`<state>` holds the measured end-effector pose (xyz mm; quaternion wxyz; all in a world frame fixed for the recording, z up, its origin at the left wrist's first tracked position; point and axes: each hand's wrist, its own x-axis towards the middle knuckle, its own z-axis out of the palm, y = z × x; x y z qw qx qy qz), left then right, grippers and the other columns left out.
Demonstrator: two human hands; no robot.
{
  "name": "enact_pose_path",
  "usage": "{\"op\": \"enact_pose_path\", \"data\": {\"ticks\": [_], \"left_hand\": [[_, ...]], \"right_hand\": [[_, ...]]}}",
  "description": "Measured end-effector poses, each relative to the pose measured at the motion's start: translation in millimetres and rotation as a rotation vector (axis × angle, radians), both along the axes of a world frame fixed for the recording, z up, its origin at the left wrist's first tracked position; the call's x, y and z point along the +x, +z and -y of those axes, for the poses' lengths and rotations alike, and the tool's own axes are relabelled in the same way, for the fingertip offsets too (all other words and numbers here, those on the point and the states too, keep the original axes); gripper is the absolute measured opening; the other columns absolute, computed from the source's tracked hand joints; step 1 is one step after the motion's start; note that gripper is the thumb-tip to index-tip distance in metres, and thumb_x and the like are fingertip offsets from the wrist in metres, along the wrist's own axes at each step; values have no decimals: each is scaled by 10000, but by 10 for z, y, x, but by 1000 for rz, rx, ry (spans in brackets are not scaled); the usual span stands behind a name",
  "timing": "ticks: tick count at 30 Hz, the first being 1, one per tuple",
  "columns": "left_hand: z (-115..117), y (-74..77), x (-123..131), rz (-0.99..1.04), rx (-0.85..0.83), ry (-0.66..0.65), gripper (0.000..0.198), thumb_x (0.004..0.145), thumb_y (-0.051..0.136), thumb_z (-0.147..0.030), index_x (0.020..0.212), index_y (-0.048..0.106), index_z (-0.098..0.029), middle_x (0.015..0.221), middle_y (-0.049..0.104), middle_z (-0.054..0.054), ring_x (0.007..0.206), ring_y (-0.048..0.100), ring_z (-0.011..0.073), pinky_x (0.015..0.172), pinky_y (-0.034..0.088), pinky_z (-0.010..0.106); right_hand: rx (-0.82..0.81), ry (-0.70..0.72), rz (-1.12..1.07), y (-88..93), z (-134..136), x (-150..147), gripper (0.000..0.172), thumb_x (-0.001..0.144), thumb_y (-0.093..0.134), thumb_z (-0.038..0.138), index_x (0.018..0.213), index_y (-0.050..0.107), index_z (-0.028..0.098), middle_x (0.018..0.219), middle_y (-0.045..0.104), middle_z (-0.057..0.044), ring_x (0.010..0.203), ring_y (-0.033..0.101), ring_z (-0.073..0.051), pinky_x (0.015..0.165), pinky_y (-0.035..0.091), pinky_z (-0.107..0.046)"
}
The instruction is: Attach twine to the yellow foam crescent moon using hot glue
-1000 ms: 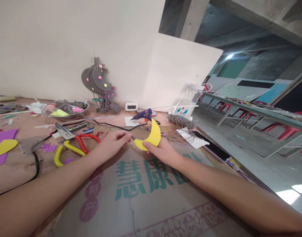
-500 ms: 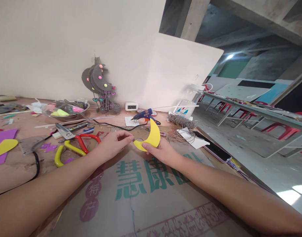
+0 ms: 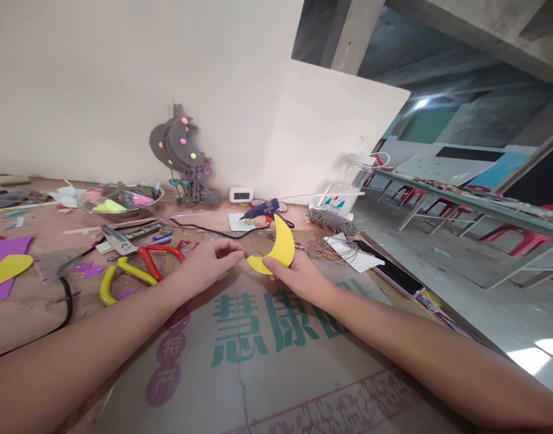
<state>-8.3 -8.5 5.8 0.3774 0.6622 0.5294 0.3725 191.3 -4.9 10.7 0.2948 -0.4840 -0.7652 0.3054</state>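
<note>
A flat yellow crescent moon cutout [image 3: 283, 244] is gripped at its lower part by my right hand [image 3: 299, 274], thumb on the front face. My left hand [image 3: 217, 259] is closed in a pinch beside the crescent's lower left tip. From its fingertips a thin dark strand, which looks like grey yarn [image 3: 246, 255], runs to the crescent. Just behind the cutout lies a blue glue gun [image 3: 262, 209] with an orange trigger. A tangle of grey yarn [image 3: 333, 221] rests to the right of it.
Scissors with red and yellow handles [image 3: 141, 265] lie left of my forearm. Grey decorated moons [image 3: 179, 144] stand against the white board. Also there are a small clock [image 3: 241, 194], a phone [image 3: 394, 271], a bowl of coloured pieces [image 3: 123, 202] and purple foam [image 3: 5, 265].
The yellow crescent and my right hand have shifted very slightly up and to the right. My left hand keeps its pinch in nearly the same place.
</note>
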Motion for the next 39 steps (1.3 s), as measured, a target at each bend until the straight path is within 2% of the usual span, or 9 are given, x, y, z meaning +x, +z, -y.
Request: {"op": "enact_pose_path", "data": {"ticks": [8,14,24,32,39], "left_hand": [[-8,-19,-2,-18,34,-12,256,721,512,-387,839,635,-196,736,604,-17,614,486,116,532,347,209],[-24,-35,-18,25,18,-6,340,716,508,-410,932,656,-193,721,610,7,622,515,140,534,372,226],[-1,-8,-3,30,31,-23,303,714,526,-427,831,648,-176,730,610,14,636,506,141,508,357,212],[-16,-30,-12,32,20,-16,306,726,508,-418,867,656,-189,735,607,4,646,508,136,537,374,213],[0,8,6,-16,18,9,301,694,532,-406,859,663,-191,749,634,6,632,518,140,533,370,222]], "right_hand": [[-20,10,27,-6,-5,9,343,793,468,416,595,531,144,556,556,-10,469,461,-91,462,361,-209],[-21,16,5,-40,-24,22,354,798,458,441,620,538,146,560,556,-14,506,493,-110,478,376,-218],[0,18,28,-33,-24,24,357,801,459,432,599,541,149,539,552,-10,486,484,-107,468,368,-219],[-5,24,16,-42,-28,29,363,803,457,441,605,541,148,557,562,-16,492,481,-104,469,373,-216],[-1,32,21,-42,-33,34,381,805,447,453,602,539,145,533,548,-13,482,476,-105,462,367,-216]]}}
